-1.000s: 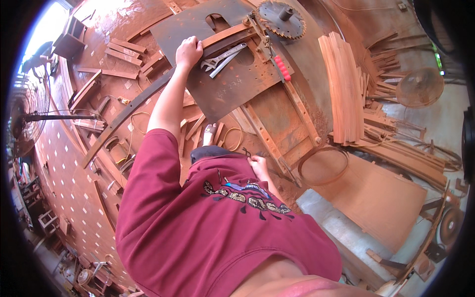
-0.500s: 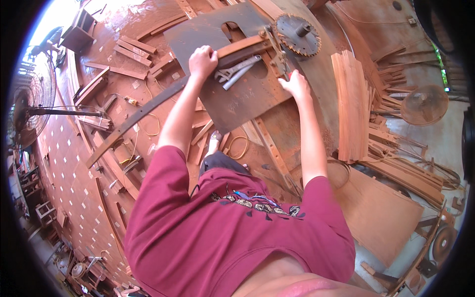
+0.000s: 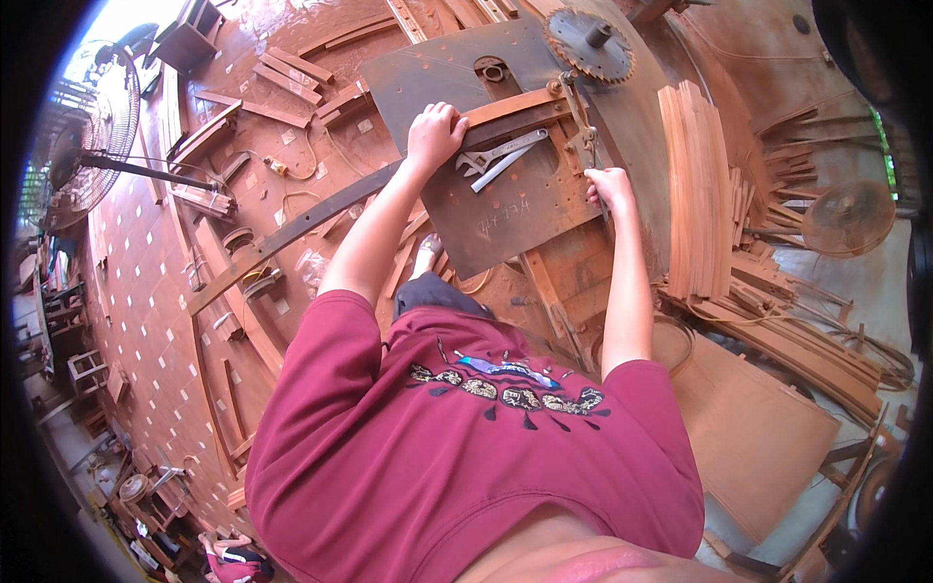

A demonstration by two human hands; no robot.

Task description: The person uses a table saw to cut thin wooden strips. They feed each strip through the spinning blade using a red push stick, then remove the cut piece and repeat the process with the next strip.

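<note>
My left hand [image 3: 435,136] is closed over a long dark bar with a wooden strip [image 3: 515,107] on it, which lies across a grey metal machine table [image 3: 408,83]. On the right, my right hand [image 3: 610,189] is closed around a thin metal rod or handle beside the clamp-like fitting [image 3: 586,136] at the bar's end; the fingers partly hide it. Between my hands, an adjustable wrench [image 3: 501,151] and a pale metal tube [image 3: 512,165] lie on the table. Just beyond the fitting stands a toothed circular saw blade [image 3: 590,46].
Tall stacked wood strips [image 3: 698,189] stand at the right, above a flat board [image 3: 748,428]. Loose wood pieces [image 3: 292,73] and cords lie on the tiled floor at the left. A standing fan [image 3: 92,155] is at far left. Another person [image 3: 233,559] shows at lower left.
My right hand has drawn back toward me, from the fitting to the rod, and its fingers have closed. My left hand stays on the bar. The whole view has shifted slightly.
</note>
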